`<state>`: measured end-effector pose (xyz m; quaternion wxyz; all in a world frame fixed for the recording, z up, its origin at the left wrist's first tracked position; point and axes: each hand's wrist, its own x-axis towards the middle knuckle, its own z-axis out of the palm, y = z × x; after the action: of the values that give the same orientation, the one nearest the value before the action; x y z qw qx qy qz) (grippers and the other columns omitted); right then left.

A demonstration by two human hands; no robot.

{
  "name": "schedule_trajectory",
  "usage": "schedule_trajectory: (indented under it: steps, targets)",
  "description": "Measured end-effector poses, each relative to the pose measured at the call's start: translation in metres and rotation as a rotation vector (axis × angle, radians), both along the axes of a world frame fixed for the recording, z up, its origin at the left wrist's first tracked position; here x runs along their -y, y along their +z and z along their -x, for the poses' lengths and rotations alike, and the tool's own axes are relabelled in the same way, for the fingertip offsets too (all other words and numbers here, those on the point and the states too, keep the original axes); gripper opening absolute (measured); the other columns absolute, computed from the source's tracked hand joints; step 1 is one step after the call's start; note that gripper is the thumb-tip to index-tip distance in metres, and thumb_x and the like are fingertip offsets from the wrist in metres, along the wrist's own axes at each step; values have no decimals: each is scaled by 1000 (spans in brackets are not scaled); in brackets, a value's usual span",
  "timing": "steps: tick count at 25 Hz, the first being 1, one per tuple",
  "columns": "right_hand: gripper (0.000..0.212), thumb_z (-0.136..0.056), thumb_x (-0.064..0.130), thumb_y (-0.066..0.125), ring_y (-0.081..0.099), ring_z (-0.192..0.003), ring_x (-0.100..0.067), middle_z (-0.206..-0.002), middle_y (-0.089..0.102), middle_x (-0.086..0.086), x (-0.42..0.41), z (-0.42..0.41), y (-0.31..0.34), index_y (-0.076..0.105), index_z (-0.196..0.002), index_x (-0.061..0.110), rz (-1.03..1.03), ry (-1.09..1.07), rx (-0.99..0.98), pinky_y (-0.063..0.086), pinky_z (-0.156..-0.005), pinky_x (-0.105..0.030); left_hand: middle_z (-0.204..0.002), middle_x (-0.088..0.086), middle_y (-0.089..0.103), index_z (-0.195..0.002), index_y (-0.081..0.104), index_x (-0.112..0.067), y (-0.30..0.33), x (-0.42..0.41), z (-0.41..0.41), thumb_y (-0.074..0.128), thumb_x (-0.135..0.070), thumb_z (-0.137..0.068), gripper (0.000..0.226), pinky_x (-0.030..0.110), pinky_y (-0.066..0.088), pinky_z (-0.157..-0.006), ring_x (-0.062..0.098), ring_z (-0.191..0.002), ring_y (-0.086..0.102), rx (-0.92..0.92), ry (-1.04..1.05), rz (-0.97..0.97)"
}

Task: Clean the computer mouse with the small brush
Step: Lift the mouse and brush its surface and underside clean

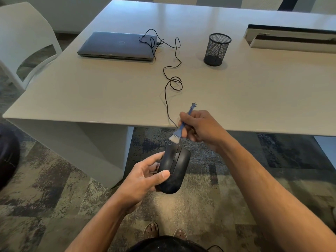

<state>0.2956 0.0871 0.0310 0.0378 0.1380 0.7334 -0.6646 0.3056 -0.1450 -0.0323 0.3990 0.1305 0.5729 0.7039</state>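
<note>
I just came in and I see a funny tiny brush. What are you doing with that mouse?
A person is cleaning a computer mouse. The left hand holds the black mouse in the air, in front of the table, buttons facing up. The right hand holds a small blue brush, its white bristles just at the mouse's front end. The mouse's cable runs up across the table toward a closed laptop. A mesh cup stands nearby.
</note>
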Motion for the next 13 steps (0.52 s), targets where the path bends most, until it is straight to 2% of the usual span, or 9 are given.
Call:
schedule_trajectory:
  steps: [11,13]
  targets:
    - [38,-106,22,51,39,-34,-11,-52,57,-9,-21,-23,-10,62,-74,7,84,121,128,26,-33,-16,-119,16,72,-136,58,-20,0,6,3,72,-17,-80,58,38,60,-76,31,-107,71,66,58,-43]
    - [36,-106,22,51,39,-34,-10,-53,59,-8,-22,-20,-7,63,-76,6,93,64,91,25,-33,-16,-120,18,71,-135,59,-20,0,6,4,70,-14,-82,54,38,60,-76,32,-107,71,73,58,-49]
